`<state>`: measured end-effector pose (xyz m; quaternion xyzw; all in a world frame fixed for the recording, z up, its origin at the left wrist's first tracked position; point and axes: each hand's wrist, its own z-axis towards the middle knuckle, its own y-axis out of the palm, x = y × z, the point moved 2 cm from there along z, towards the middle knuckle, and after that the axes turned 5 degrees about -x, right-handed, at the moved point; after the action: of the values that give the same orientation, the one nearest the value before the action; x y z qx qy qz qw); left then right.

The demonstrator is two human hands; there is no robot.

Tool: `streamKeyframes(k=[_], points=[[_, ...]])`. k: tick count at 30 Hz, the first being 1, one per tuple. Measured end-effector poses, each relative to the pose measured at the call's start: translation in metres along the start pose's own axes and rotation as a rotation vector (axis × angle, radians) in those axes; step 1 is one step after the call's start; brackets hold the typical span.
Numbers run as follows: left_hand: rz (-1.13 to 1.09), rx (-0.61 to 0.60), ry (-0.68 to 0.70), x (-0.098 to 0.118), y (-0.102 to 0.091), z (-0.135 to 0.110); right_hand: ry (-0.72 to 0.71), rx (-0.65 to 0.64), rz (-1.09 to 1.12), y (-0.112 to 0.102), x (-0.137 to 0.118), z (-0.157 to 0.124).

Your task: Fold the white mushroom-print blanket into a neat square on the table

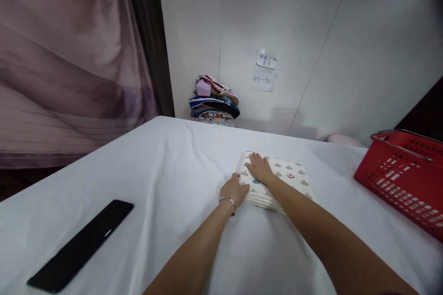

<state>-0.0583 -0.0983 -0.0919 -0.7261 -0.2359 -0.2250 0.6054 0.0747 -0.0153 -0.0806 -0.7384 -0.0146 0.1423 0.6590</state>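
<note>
A folded white cloth (292,187) with grey, blue and red printed motifs lies in several layers on a white-covered surface (180,184). My right hand (260,167) rests flat on top of it, fingers stretched toward the far left corner. At the cloth's left edge, my left hand (234,191), with a bracelet at the wrist, holds the near left corner. Its thumb is against the layers, and its fingertips are partly hidden beside the edge.
A red plastic basket (391,166) with a metal handle stands at the right. On the left lies a long, flat, glossy black object (83,244). Stacked folded clothes (214,101) sit by the back wall, near paper notes (265,78). A pinkish curtain (69,64) hangs at the left.
</note>
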Motion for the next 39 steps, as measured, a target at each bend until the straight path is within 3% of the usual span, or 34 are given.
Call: streamKeyframes(k=[6, 15, 19, 23, 27, 31, 35, 39], points=[[-0.004, 0.016, 0.018, 0.001, 0.001, -0.002, 0.003, -0.063, 0.008, -0.007, 0.0, 0.007], [0.021, 0.016, 0.024, 0.001, -0.001, -0.002, -0.008, -0.106, 0.035, 0.0, -0.018, 0.0], [0.025, 0.02, 0.033, 0.002, -0.003, -0.003, -0.05, -0.125, 0.063, -0.005, -0.019, -0.028], [0.02, 0.021, 0.04, 0.003, -0.004, -0.004, -0.186, -0.141, 0.093, -0.004, -0.013, -0.079], [0.018, 0.021, 0.053, 0.002, -0.004, -0.003, -0.267, -0.155, 0.084, -0.005, 0.006, -0.133], [0.012, 0.017, 0.051, 0.0, -0.003, -0.002, -0.188, -0.13, 0.069, -0.011, 0.039, -0.167], [0.0, 0.025, 0.031, 0.0, -0.003, -0.003, 0.026, 0.071, 0.126, -0.013, 0.089, -0.178], [-0.003, 0.022, 0.029, 0.001, -0.004, -0.005, 0.335, 0.232, 0.438, -0.001, 0.132, -0.179]])
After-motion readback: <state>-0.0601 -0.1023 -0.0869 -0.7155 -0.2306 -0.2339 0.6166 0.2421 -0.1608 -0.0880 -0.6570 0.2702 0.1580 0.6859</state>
